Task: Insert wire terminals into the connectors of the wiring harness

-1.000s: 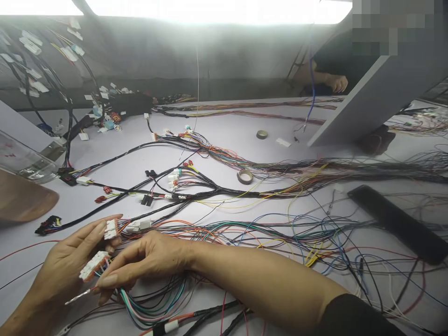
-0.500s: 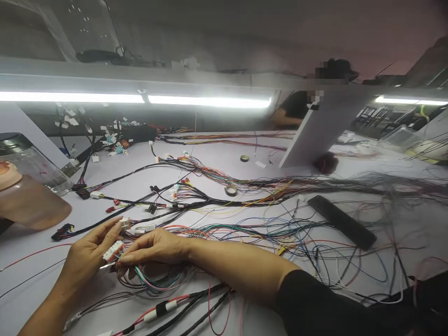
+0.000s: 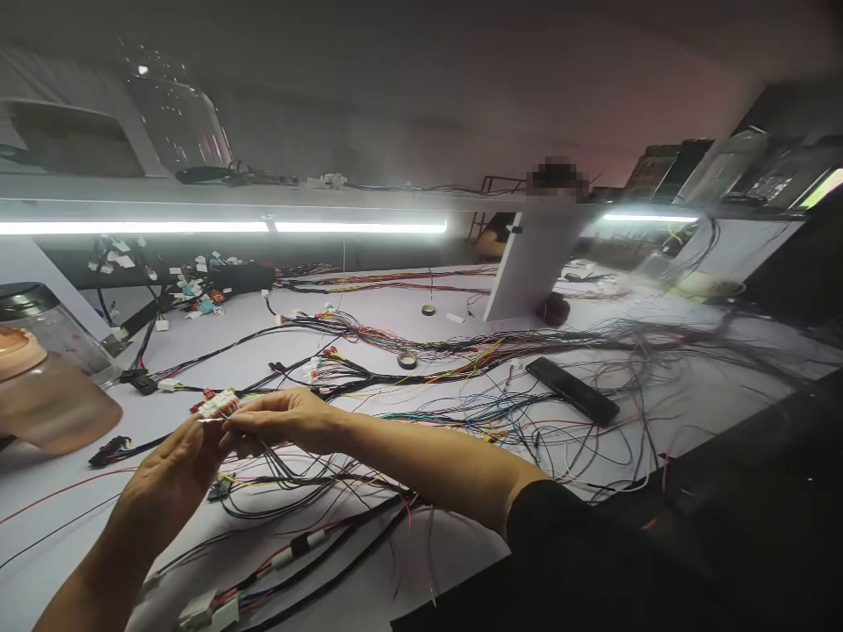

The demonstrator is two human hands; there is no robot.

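Observation:
A white and red multi-pin wire connector (image 3: pixel 219 405) is raised above the table between my two hands. My left hand (image 3: pixel 176 465) is closed around its lower side, its fingertips partly hidden behind it. From the right, the fingers of my right hand (image 3: pixel 290 420) pinch together at the connector's wire end, closed on thin wires. Dark wires (image 3: pixel 280 465) hang down from there towards the tabletop. Exactly which wire sits between the right fingertips is too small to make out.
Wire harnesses (image 3: pixel 401 379) run across the white table. Two tape rolls, one of them a black roll (image 3: pixel 407 360), lie behind, with a black phone-like slab (image 3: pixel 572 391) to the right. A brown-filled jug (image 3: pixel 59 386) stands at left. Behind an upright panel (image 3: pixel 527 263) is another person.
Both hands have lifted the connector up from near the table, and it has turned. The view has tilted upward and shifted, showing more of the table's right side and front edge.

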